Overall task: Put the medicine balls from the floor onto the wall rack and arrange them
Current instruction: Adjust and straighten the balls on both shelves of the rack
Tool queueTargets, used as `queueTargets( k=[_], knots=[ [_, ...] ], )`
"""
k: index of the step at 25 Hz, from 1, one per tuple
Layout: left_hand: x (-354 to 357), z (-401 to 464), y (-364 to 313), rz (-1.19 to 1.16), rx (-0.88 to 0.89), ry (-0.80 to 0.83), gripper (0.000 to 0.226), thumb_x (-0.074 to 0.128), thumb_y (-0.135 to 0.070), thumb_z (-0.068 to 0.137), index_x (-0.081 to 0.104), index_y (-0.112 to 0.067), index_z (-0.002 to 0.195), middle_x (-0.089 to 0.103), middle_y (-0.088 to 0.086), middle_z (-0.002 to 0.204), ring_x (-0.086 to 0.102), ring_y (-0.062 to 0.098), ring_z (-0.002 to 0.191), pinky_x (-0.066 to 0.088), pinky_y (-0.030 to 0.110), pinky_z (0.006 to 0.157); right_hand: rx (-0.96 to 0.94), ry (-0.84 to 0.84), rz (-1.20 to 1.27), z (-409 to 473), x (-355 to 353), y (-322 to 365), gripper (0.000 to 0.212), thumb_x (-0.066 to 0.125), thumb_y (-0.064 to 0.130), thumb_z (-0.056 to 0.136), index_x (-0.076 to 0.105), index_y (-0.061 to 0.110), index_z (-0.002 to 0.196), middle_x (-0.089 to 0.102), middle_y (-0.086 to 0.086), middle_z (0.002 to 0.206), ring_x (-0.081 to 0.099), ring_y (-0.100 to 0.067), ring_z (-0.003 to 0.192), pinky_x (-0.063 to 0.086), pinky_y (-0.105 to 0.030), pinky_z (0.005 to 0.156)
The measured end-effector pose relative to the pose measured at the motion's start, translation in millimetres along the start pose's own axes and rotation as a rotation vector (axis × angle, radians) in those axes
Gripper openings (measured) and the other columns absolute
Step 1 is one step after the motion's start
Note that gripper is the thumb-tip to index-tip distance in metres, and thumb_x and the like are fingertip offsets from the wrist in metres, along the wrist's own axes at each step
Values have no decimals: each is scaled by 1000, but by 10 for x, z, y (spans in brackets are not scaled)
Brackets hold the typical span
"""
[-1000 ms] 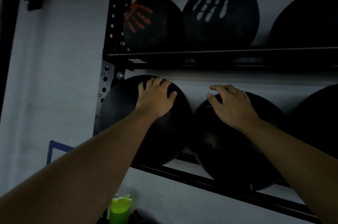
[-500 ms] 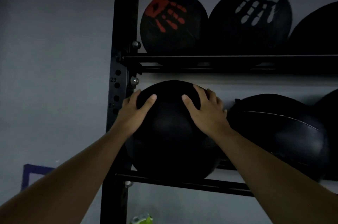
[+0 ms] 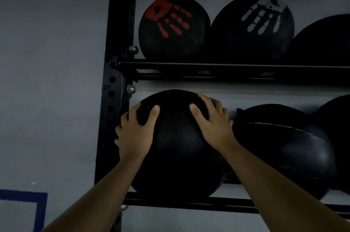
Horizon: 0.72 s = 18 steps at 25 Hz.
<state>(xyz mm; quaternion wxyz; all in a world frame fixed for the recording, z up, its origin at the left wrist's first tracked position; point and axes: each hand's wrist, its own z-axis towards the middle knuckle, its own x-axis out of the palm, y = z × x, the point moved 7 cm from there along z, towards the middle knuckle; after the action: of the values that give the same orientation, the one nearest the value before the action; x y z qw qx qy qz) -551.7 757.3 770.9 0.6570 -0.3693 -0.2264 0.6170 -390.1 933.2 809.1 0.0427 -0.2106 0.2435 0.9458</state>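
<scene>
At far left, low on the grey wall [image 3: 47, 61], I see a corner of blue tape [image 3: 40, 205]. Next comes the black upright [image 3: 121, 23] of the wall rack, drilled with holes and stamped 23, carrying two bolts [image 3: 132, 49] where the rails join it. My left hand [image 3: 135, 133] lies spread on the upper left side of the plain black ball [image 3: 176, 152], fingers open and curled over its curve toward the upright, thumb pointing up across the front. That ball sits at the left end of the lower rail [image 3: 189, 202], close against the upright. My right hand [image 3: 214, 123] is spread on the ball's upper right side, thumb on the front and fingers wrapped into the gap beside the neighbouring ball [image 3: 284, 146], a black one with a pale seam that touches the first. Both palms press the surface; neither closes fully round it. On the upper rail [image 3: 227, 66] rest a ball with a red handprint [image 3: 174, 25], touching a ball with a white handprint [image 3: 253, 25], then a dark ball [image 3: 325, 40] cut off at the right edge. A further dark ball [image 3: 339, 137] shows at lower right
</scene>
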Motion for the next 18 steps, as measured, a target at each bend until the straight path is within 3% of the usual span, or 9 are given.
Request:
queueTargets(
  k=[7,10,14,18],
  knots=[
    [-32,-20,-61,22,36,46,81,39,-82,93,37,-40,161,36,5,170,35,37,155,28,67,124,9,160,-80,-24,-48,59,74,23,83,90,13,54,157,12,1,173,9,-32,159,13,-63,122],
    [-101,-60,-303,142,141,71,69,43,-65,102,45,-27,159,46,7,163,47,34,148,39,59,121,-29,304,-148,-21,-197,74,77,26,80,93,10,47,161,12,-3,174,13,-35,158,20,-57,125],
    [13,-169,-1009,329,338,96,42,57,-45,102,64,-26,139,64,0,145,64,25,126,52,44,107,-159,328,-224,-6,-708,36,60,44,61,100,38,37,154,44,-5,153,45,-29,141,43,-44,109],
    [634,-475,-2028,466,515,204,33,61,-37,100,71,-27,130,70,-2,138,65,24,127,52,43,109,-209,230,-266,30,-1665,-347,47,51,50,100,52,31,143,51,-5,147,49,-27,135,45,-41,106]
  ],
)
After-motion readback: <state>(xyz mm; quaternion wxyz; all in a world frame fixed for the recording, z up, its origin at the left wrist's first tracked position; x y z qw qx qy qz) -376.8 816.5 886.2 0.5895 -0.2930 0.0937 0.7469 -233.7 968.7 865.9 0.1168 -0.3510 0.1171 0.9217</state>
